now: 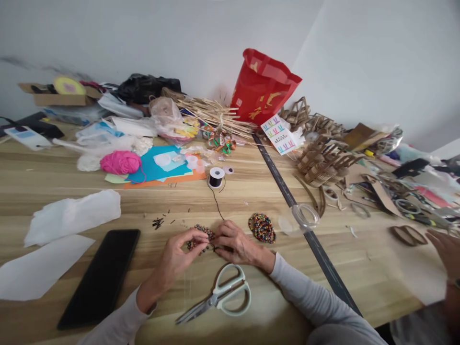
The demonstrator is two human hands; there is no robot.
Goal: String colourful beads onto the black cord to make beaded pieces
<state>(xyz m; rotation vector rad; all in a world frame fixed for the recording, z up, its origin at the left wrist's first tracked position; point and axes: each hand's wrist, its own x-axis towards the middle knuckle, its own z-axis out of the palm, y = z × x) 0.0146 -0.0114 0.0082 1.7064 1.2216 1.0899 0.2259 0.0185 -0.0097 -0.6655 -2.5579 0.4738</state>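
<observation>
My left hand (181, 250) is closed in a pinch, thumb and forefinger meeting around a thin black cord. Close beside it, my right hand (235, 243) has bent fingers gripping the same cord (217, 203), which runs back to a white spool (216, 177). Multicoloured beads (203, 231) lie just behind and under the fingertips, partly hidden by them. To the right of my right hand rests a coiled bead strand (261, 228). Scissors with pale handles (230, 290) lie in front of both hands, blades pointing left.
A dark phone-like slab (100, 278) and white paper sheets (74, 215) lie at left. Short black cord bits (157, 223) are scattered nearby. Pink yarn (121, 163), a red bag (264, 88) and woven baskets (319, 163) stand behind. Another person's hand (445, 251) shows at right.
</observation>
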